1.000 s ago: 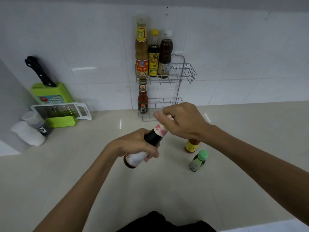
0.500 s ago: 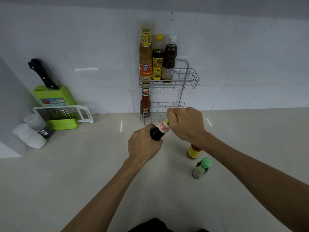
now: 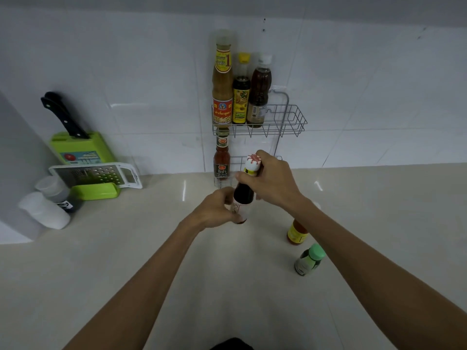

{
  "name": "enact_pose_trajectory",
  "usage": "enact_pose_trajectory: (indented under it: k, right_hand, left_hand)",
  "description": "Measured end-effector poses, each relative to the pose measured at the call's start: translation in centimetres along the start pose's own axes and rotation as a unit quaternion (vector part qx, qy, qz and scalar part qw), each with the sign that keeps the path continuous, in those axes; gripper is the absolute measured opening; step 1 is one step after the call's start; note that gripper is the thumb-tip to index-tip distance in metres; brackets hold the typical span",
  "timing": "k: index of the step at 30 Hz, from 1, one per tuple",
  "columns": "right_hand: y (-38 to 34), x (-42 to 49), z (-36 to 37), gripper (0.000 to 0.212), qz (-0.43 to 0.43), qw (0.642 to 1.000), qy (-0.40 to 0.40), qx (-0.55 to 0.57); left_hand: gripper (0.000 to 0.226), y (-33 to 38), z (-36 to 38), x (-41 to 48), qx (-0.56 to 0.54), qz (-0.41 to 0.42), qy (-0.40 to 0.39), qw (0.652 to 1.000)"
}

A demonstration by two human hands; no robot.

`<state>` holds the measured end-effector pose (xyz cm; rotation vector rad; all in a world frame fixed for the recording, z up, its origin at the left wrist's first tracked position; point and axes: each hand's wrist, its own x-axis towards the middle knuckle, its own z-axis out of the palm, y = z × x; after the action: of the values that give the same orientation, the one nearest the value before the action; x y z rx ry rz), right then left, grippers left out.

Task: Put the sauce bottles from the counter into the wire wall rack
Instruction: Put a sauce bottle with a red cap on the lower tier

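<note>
A dark sauce bottle (image 3: 243,195), tilted a second ago, is now held upright by the left hand (image 3: 217,210) and right hand (image 3: 271,181), nearing the wire rack's (image 3: 290,120) lower shelf.

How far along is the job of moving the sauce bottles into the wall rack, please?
Done: four bottles stand in the wire rack, three up, one below. In hand: both hands hold the dark bottle. Left: the orange bottle and green-capped bottle on the counter.
</note>
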<state>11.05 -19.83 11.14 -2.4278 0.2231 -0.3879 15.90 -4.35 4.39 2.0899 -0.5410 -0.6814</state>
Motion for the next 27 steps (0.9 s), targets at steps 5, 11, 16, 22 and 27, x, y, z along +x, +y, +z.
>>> enact_pose_trajectory:
  k: [5, 11, 16, 22, 27]
  right_hand:
    - [1.1, 1.8, 1.5, 0.035, -0.002, 0.998, 0.068, 0.018]
    - [2.9, 4.7, 4.5, 0.053, 0.11, 0.993, 0.035, 0.034]
    - [3.8, 6.9, 6.0, 0.027, 0.115, 0.987, 0.075, 0.089]
    - [5.4, 10.0, 8.9, 0.039, 0.102, 0.988, 0.068, 0.089]
    - [6.3, 12.7, 10.0, 0.043, 0.139, 0.989, 0.013, 0.053]
  left_hand:
    - [0.057, -0.1, 0.0, 2.3, 0.017, 0.053, 0.125, 0.991]
    - [0.037, 0.7, 0.6, 5.6, 0.087, 0.052, 0.292, 0.951]
    - [0.049, 0.1, -1.2, 8.6, 0.09, 0.046, 0.231, 0.968]
    - [0.039, -0.9, -3.3, 11.4, 0.113, -0.032, 0.17, 0.978]
    - [0.039, -2.0, -3.8, 13.5, 0.12, -0.037, 0.162, 0.979]
